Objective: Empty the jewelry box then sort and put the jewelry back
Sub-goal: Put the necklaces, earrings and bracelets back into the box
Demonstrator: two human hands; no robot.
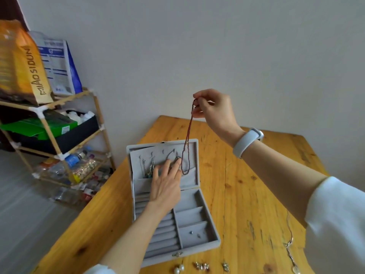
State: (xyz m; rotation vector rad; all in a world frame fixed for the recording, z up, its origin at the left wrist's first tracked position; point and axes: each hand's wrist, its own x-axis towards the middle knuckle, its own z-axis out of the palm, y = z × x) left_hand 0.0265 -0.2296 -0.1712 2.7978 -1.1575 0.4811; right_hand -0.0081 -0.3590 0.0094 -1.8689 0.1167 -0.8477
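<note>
Head view. Grey jewelry box (189, 216) open on wooden table (246, 194), lid (193, 149) propped upright at the far side. Dark red bead necklace (187, 139) hangs in a long loop in front of the lid's right part, its low end near the lid pocket. Right hand (214, 109) raised above the box, thumb and fingers pinching the necklace top. Left hand (166, 181) reaches to the lid interior, fingers spread and straight, tips at the hooks where a silver chain (151, 167) hangs. Box base: ring rolls on the left, square compartments on the right; the nearest holds two small studs (194, 234). On the table near the front edge: pearl earrings (179, 268), small silver pieces (202, 265), a long chain (290, 246) to the right. Grey wristband (246, 142) on right wrist. Shelf rack (49, 135) with bags and bottles stands left of the table.
</note>
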